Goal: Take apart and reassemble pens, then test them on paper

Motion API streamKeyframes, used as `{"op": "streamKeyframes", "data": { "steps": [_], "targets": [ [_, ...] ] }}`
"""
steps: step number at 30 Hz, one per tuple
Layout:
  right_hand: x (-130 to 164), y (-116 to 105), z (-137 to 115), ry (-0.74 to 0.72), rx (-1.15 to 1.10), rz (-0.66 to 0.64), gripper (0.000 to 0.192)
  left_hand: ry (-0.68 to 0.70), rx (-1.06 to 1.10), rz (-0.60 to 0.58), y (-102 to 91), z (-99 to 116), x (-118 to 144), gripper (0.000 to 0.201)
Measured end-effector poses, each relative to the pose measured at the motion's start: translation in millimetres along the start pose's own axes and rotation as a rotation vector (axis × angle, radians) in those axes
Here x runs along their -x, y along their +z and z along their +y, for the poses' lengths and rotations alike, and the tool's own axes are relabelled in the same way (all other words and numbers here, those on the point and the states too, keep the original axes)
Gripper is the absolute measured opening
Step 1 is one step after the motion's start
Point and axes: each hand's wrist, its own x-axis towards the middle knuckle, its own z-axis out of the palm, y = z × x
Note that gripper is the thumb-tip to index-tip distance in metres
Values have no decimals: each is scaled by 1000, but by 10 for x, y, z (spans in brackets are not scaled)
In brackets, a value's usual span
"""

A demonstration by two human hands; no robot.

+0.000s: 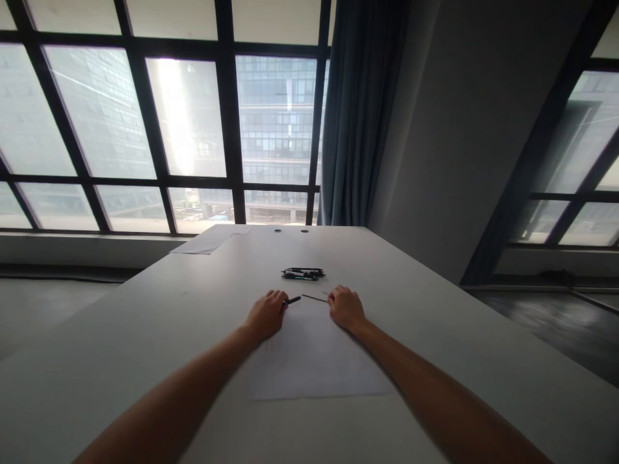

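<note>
My left hand (265, 314) is closed around a dark pen (293, 300), whose end sticks out to the right past the fingers. Facing it, my right hand (346, 305) is closed on a thin dark rod that looks like a pen refill (314, 297), pointing left toward the pen. A small gap separates the two tips. Both hands rest at the far side of a white sheet of paper (319, 367) that lies on the table, with a few faint marks near its left edge. Beyond the hands lies a small pile of black pens (303, 274).
The long white table (193, 309) stretches away toward the windows. More papers (206, 242) lie at its far left edge. Two round dark cable holes (277, 230) are set near the far end. A dark blue curtain (355, 116) hangs behind.
</note>
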Motion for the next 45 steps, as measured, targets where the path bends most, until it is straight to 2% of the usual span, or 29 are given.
{"op": "streamKeyframes", "data": {
  "steps": [5, 15, 19, 23, 31, 37, 45],
  "targets": [
    [6, -21, -3, -17, -52, 43, 18, -6, 9, -10, 3, -7, 18, 15],
    [-4, 8, -19, -34, -47, 23, 15, 3, 17, -1, 34, 0, 25, 16],
    [3, 40, -9, -53, -87, 118, 13, -20, 14, 13, 34, 18, 34, 16],
    [38, 30, -10, -114, -165, 243, 14, -66, -8, 110, 37, 33, 43, 14],
    [124, 13, -7, -185, -240, 332, 16, -164, 41, 197, 7, 29, 45, 13],
    [135, -7, -15, -185, -217, 326, 17, -185, 35, 185, -6, 41, 47, 12],
    [139, -48, -39, -189, -167, 286, 16, -117, -6, 193, -13, 27, 54, 12]
  ]
}}
